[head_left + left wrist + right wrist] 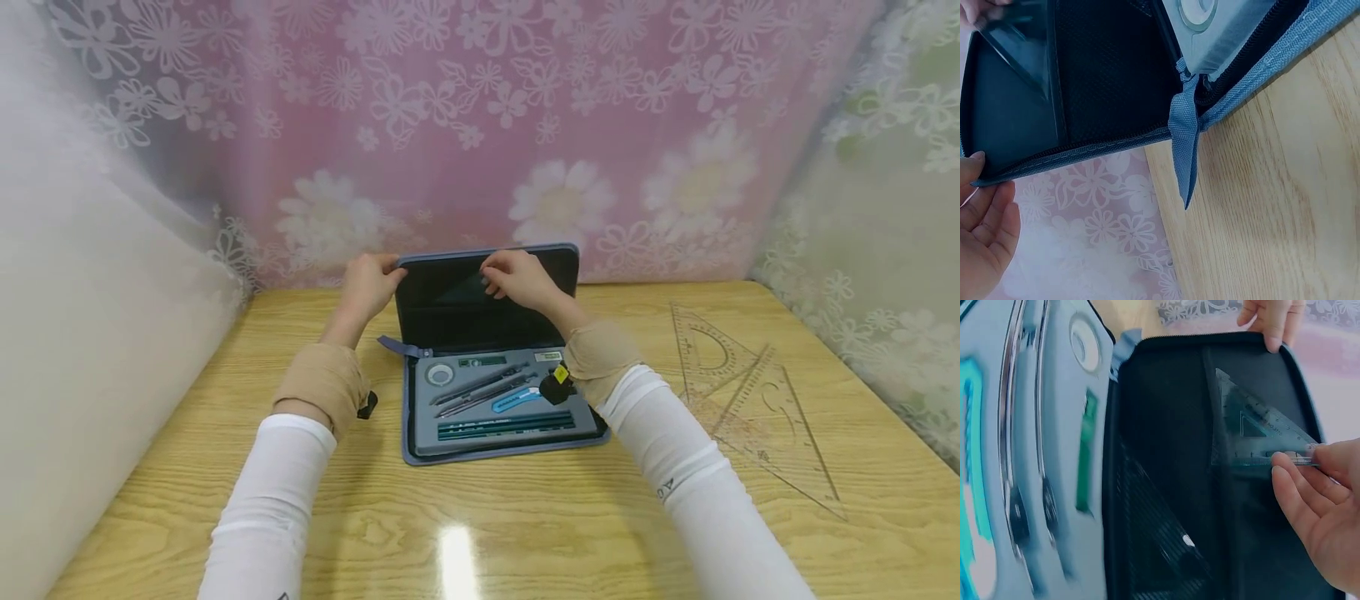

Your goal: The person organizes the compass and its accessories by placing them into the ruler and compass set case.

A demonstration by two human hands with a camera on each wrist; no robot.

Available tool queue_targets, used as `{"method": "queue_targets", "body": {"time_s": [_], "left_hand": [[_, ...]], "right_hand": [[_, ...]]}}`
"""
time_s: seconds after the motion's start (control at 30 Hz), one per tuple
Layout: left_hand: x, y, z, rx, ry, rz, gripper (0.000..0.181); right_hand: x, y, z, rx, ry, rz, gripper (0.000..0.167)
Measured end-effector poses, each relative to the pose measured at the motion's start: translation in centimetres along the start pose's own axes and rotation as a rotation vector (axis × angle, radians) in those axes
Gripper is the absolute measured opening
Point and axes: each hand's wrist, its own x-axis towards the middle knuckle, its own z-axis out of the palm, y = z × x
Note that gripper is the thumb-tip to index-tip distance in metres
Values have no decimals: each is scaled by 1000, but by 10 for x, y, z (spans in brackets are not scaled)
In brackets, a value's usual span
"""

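While the left hand [367,287] grips the nearest corner of the case [480,335], the right hand [521,279] pinches a clear triangle [1254,447], likely light, stiff, slippery, best held edgewise.

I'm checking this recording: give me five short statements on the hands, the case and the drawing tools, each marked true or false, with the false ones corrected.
1. The left hand grips the raised black-lined lid of the blue fabric zip case. True.
2. The right hand holds a green pencil. False: it pinches a clear plastic set square.
3. Transparent triangular rulers lie on the wood-grain table, right of the case. True.
4. The case is zipped shut. False: it stands open.
5. The round white ring sits in the grey tray's near-right corner. False: it is at the far-left.
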Motion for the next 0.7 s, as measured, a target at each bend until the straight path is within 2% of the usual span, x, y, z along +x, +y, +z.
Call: {"method": "queue_targets", "body": {"time_s": [0.17,0.4,0.5,0.6,0.7], "left_hand": [[0,0,2,-2,-10,-2,41],[1,-3,3,4,-8,7,41],[0,-3,2,11,-5,10,41],[0,-2,1,13,0,14,40],[0,-2,1,10,13,8,40]], "right_hand": [[4,6,20,25,-10,39,23],[1,6,40,-56,-1,58,23],[-2,7,45,-40,24,102,23],[-4,9,45,-23,16,142,22],[-5,10,44,-107,-32,150,23]]}}
